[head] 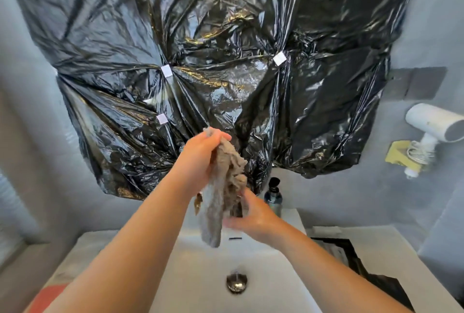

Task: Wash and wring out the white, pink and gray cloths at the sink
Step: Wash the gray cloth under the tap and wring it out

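A wet gray cloth [221, 187] hangs bunched above the white sink [271, 270]. My left hand [200, 157] grips its top end, held high over the basin. Lower down, my right hand [253, 217] holds the cloth's lower part from the right side, fingers wrapped around it. The cloth's free end dangles to about the basin's back edge. The metal drain [236, 282] shows in the basin bottom. The tap is hidden behind the cloth and hands. A pink patch [47, 297] at the lower left may be the pink cloth; no white cloth shows.
Black plastic sheeting [213, 48] covers the wall behind the sink. A dark pump bottle [273, 197] stands at the sink's back right. A white hair dryer [437, 131] hangs on the right wall. A dark-patterned object [351, 257] lies on the counter to the right.
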The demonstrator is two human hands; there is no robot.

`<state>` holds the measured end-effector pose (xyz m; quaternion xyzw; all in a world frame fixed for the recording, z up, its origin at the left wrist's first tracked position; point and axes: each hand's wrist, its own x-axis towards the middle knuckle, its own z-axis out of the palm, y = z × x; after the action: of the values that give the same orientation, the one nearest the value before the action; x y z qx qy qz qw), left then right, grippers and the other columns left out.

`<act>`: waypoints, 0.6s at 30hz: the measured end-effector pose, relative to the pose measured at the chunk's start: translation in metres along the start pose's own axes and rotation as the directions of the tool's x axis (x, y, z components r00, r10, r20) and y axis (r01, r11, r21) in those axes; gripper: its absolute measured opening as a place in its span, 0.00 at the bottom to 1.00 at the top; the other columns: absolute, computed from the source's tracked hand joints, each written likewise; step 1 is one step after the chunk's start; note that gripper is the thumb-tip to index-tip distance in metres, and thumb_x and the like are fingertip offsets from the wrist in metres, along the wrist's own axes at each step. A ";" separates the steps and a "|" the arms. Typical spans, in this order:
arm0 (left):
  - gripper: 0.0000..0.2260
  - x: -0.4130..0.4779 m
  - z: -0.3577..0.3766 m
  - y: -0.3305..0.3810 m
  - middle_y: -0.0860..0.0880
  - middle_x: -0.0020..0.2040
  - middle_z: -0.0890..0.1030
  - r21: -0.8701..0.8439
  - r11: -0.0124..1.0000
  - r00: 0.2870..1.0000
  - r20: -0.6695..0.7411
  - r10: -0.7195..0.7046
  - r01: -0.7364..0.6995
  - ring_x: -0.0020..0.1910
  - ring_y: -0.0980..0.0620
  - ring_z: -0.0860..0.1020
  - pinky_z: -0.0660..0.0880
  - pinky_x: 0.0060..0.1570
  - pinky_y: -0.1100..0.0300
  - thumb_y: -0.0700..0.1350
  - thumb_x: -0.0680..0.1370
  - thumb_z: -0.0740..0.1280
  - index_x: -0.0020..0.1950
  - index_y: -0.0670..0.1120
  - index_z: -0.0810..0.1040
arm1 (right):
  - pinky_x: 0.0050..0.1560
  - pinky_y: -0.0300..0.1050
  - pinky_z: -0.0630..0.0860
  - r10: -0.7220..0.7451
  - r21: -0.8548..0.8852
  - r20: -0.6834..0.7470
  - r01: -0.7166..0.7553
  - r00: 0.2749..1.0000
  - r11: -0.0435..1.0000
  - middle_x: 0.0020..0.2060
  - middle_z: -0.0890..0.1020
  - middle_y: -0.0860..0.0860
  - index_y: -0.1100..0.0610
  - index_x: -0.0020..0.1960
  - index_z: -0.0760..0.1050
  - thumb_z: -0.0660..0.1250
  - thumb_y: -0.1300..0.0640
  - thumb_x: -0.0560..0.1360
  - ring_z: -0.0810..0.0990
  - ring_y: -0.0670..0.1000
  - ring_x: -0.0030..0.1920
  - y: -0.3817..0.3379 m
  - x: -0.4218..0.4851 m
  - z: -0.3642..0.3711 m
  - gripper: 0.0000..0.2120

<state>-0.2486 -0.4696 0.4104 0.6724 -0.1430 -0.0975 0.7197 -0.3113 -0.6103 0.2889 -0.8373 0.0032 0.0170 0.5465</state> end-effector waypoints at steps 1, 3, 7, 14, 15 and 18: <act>0.13 -0.006 0.011 0.013 0.48 0.35 0.82 -0.025 1.000 1.000 0.015 0.011 -0.010 0.36 0.51 0.83 0.79 0.42 0.55 0.46 0.86 0.58 0.51 0.43 0.80 | 0.58 0.40 0.74 -0.016 0.151 0.013 0.014 1.000 0.988 0.64 0.78 0.41 0.46 0.71 0.68 0.78 0.53 0.72 0.77 0.44 0.63 -0.008 0.001 0.005 0.32; 0.13 -0.016 0.027 0.036 0.47 0.36 0.81 -0.069 0.997 0.999 0.012 0.037 -0.036 0.36 0.51 0.83 0.81 0.41 0.55 0.45 0.86 0.57 0.51 0.42 0.79 | 0.52 0.37 0.74 0.002 0.376 0.006 -0.004 1.000 0.927 0.57 0.82 0.46 0.54 0.67 0.73 0.76 0.56 0.75 0.81 0.45 0.55 -0.022 0.001 0.012 0.23; 0.14 -0.037 0.035 0.067 0.45 0.43 0.80 -0.080 0.995 0.998 -0.030 0.061 -0.063 0.43 0.48 0.80 0.80 0.50 0.51 0.46 0.86 0.57 0.50 0.43 0.80 | 0.43 0.46 0.75 0.052 0.520 -0.088 0.001 0.995 0.854 0.43 0.81 0.58 0.63 0.55 0.79 0.69 0.61 0.78 0.80 0.56 0.43 -0.037 -0.007 0.006 0.08; 0.07 -0.068 -0.020 0.072 0.40 0.46 0.76 0.337 0.939 0.925 -0.374 0.069 0.066 0.38 0.46 0.77 0.79 0.36 0.54 0.35 0.81 0.58 0.50 0.42 0.76 | 0.42 0.48 0.74 -0.088 0.580 -0.033 0.091 0.996 0.810 0.40 0.80 0.59 0.64 0.53 0.76 0.64 0.67 0.70 0.78 0.53 0.37 -0.074 -0.041 -0.057 0.12; 0.07 -0.075 -0.028 0.066 0.40 0.45 0.74 0.511 0.840 0.920 -0.390 0.038 0.182 0.37 0.45 0.75 0.76 0.36 0.54 0.35 0.80 0.58 0.49 0.41 0.75 | 0.43 0.47 0.74 -0.116 0.536 -0.018 0.108 0.993 0.837 0.39 0.81 0.57 0.62 0.52 0.77 0.66 0.65 0.70 0.80 0.54 0.39 -0.083 -0.045 -0.066 0.11; 0.14 -0.097 -0.031 0.043 0.44 0.59 0.77 0.867 0.460 0.981 -0.166 -0.100 0.193 0.54 0.48 0.77 0.74 0.48 0.56 0.37 0.77 0.64 0.62 0.46 0.75 | 0.47 0.48 0.76 -0.177 0.471 -0.004 0.158 0.984 0.868 0.42 0.83 0.58 0.61 0.54 0.78 0.63 0.69 0.76 0.82 0.56 0.45 -0.110 -0.049 -0.074 0.10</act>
<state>-0.3320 -0.4052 0.4442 0.9592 -0.0812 -0.0410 0.2676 -0.3553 -0.6340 0.4205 -0.6766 -0.0760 -0.0153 0.7322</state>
